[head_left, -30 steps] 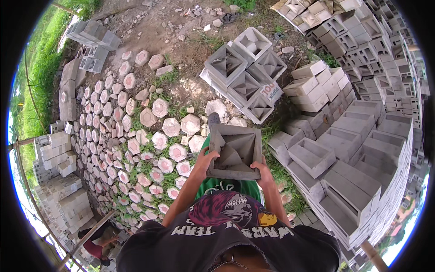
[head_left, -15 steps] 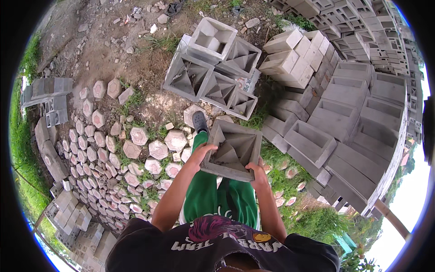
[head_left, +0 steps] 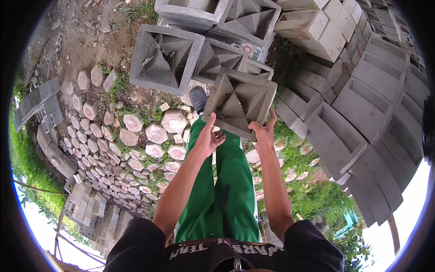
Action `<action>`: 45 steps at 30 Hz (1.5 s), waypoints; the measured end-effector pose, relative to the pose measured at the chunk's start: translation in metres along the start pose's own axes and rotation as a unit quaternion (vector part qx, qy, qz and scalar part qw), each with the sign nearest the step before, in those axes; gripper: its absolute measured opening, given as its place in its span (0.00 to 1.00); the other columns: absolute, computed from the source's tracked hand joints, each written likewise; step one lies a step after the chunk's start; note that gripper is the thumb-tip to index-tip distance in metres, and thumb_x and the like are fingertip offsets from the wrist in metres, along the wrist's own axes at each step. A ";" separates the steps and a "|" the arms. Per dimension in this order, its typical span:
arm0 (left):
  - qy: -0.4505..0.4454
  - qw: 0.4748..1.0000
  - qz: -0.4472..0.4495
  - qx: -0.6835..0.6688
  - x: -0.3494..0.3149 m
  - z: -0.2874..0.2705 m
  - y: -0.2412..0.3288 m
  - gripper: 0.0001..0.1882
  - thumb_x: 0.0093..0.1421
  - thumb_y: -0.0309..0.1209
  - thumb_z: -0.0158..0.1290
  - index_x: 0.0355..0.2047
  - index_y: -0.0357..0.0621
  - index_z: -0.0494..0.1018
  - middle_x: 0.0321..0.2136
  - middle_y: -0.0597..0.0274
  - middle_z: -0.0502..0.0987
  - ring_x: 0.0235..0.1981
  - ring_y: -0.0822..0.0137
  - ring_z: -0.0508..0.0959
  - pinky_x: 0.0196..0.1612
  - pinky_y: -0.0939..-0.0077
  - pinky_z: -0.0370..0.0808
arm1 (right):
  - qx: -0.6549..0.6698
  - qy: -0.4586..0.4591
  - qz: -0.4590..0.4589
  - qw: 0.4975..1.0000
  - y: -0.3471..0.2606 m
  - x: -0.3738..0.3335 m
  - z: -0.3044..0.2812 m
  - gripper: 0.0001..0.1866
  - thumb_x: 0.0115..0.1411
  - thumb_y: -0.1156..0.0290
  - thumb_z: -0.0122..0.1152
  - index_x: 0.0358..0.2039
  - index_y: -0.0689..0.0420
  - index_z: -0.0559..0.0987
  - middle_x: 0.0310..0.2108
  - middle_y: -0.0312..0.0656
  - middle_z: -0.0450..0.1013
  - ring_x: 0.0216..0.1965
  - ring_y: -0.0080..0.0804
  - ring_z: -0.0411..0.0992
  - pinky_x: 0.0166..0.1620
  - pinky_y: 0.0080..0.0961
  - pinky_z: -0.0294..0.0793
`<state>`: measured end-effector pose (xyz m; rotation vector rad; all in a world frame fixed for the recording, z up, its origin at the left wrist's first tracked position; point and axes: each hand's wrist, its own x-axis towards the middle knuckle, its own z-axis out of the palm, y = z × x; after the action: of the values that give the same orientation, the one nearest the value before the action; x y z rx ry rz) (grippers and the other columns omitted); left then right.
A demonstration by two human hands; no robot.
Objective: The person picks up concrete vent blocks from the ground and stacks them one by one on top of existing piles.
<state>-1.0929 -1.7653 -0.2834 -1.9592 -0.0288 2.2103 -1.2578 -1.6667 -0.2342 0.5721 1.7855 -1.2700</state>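
The left hand and right hand clamped only the near edge of the concrete block; its weight risked slipping onto the dark shoe.

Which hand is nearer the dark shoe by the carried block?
Left. The left hand grips the concrete block at its near-left edge, just below the shoe; the right hand holds the far side.

The head camera looks steeply down from close above onto the concrete block and paved ground.
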 end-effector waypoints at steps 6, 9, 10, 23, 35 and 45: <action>-0.021 0.999 0.015 0.024 0.036 0.057 0.025 0.32 0.50 0.44 0.64 0.49 0.40 0.67 0.40 0.55 0.71 0.38 0.58 0.76 0.38 0.61 0.80 | -0.014 0.012 -0.043 0.999 0.000 0.038 -0.001 0.54 0.37 0.80 0.62 0.65 0.52 0.46 0.50 0.52 0.63 0.48 0.41 0.65 0.49 0.33 0.68; -0.026 0.999 0.014 0.017 0.045 0.059 0.029 0.22 0.52 0.37 0.60 0.44 0.37 0.69 0.37 0.53 0.75 0.35 0.56 0.78 0.39 0.59 0.81 | -0.028 0.010 -0.064 0.998 -0.005 0.041 0.002 0.53 0.36 0.80 0.62 0.65 0.52 0.47 0.50 0.51 0.63 0.47 0.41 0.65 0.49 0.32 0.68; -0.024 1.000 0.004 0.011 0.051 0.058 0.031 0.20 0.53 0.34 0.59 0.42 0.36 0.69 0.36 0.53 0.75 0.35 0.55 0.79 0.40 0.58 0.81 | -0.027 0.008 -0.065 0.997 -0.005 0.044 0.003 0.53 0.36 0.80 0.62 0.65 0.52 0.47 0.50 0.51 0.63 0.47 0.41 0.65 0.49 0.32 0.68; 0.053 0.988 0.142 -0.037 0.095 0.073 0.089 0.19 0.56 0.26 0.55 0.47 0.36 0.66 0.43 0.52 0.73 0.44 0.56 0.76 0.50 0.55 0.77 | 0.004 -0.153 -0.117 0.981 0.013 0.144 0.041 0.49 0.44 0.81 0.57 0.65 0.55 0.45 0.50 0.51 0.63 0.47 0.36 0.67 0.47 0.30 0.70; 0.122 0.971 0.206 0.002 0.108 0.075 0.096 0.35 0.50 0.23 0.58 0.57 0.42 0.55 0.54 0.52 0.65 0.53 0.53 0.69 0.52 0.50 0.75 | -0.029 -0.111 -0.141 0.983 0.050 0.184 0.055 0.36 0.45 0.77 0.55 0.58 0.60 0.60 0.47 0.46 0.68 0.48 0.39 0.65 0.53 0.27 0.63; 0.069 0.980 0.180 0.043 0.111 0.064 0.099 0.36 0.50 0.25 0.57 0.58 0.49 0.54 0.54 0.56 0.64 0.54 0.54 0.68 0.52 0.51 0.75 | 0.114 -0.111 -0.023 0.987 0.036 0.230 0.053 0.46 0.51 0.55 0.68 0.65 0.59 0.56 0.61 0.48 0.59 0.61 0.39 0.58 0.62 0.33 0.55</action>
<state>-1.1807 -1.8387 -0.3982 -2.2070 0.4690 2.2245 -1.3334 -1.7260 -0.4526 0.4961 1.4890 -1.5202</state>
